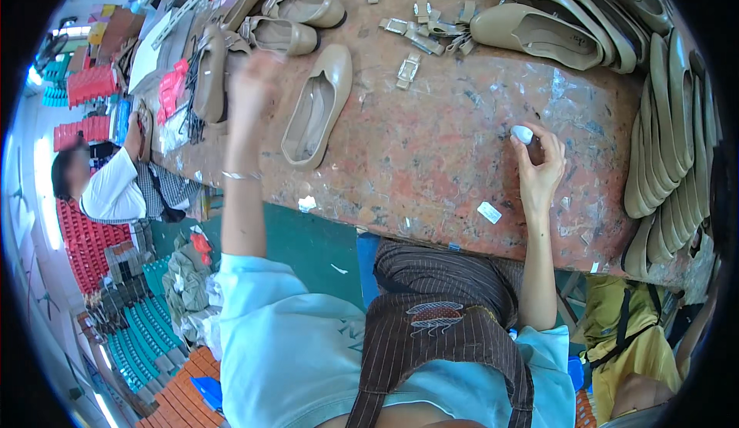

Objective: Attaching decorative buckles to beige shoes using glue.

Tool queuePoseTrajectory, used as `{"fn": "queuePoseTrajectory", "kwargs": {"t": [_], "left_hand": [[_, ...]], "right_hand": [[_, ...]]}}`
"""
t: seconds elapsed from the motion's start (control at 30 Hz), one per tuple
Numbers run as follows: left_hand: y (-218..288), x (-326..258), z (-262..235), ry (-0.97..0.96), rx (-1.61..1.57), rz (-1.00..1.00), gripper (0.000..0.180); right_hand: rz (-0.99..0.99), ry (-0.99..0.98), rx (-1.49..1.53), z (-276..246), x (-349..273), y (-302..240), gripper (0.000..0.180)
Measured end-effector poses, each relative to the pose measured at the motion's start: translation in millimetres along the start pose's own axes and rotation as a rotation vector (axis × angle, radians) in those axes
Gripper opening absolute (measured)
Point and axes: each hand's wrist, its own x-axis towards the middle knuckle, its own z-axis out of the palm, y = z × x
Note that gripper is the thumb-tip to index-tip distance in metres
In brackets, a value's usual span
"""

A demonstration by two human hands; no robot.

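Observation:
My right hand [543, 157] is raised over the right half of the worktable, pinching a small white rounded piece [523, 133] between thumb and fingers. I cannot make out what kind of piece it is. Motion smears my left hand [258, 81], which reaches toward the beige shoes [283, 37] at the far left, so its fingers and anything in them do not show. One beige flat shoe [317, 108] lies between my hands, its opening upward. Beyond it are several beige bow trims with buckles [431, 28], and one buckled trim [408, 71] lies apart, nearer me.
Beige shoes stand nested in rows [666, 143] along the right side of the worn reddish table [454, 158], with more [539, 35] at the far right. A pink-red plastic bag [172, 89] lies at the left. A person [115, 185] sits beyond the left end; another, in yellow [627, 343], is at lower right.

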Motion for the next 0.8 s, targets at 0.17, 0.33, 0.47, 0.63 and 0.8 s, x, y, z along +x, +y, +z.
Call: {"fn": "queuePoseTrajectory", "kwargs": {"t": [0.17, 0.33, 0.47, 0.63, 0.8], "left_hand": [[-18.7, -66.5, 47.5, -0.398, 0.859, -0.043, 0.052], [-15.9, -83.6, 40.8, -0.367, 0.285, 0.082, 0.037], [-0.9, -117.0, 49.5, -0.362, -0.314, -0.084, 0.03], [36.4, -191.8, 98.1, -0.488, 0.097, -0.128, 0.045], [31.4, -235.9, 109.9, -0.201, 0.197, 0.324, 0.069]], "right_hand": [[0.026, -0.026, 0.075, -2.6, -3.5, 1.9, 0.021], [0.086, 0.006, 0.199, -12.0, -13.1, 1.6, 0.02], [0.066, 0.05, 0.18, -16.1, -20.4, 2.8, 0.022], [0.074, 0.068, 0.157, -19.0, -29.3, 13.8, 0.023], [0.168, 0.041, 0.236, -23.8, -38.9, 24.9, 0.025]]}}
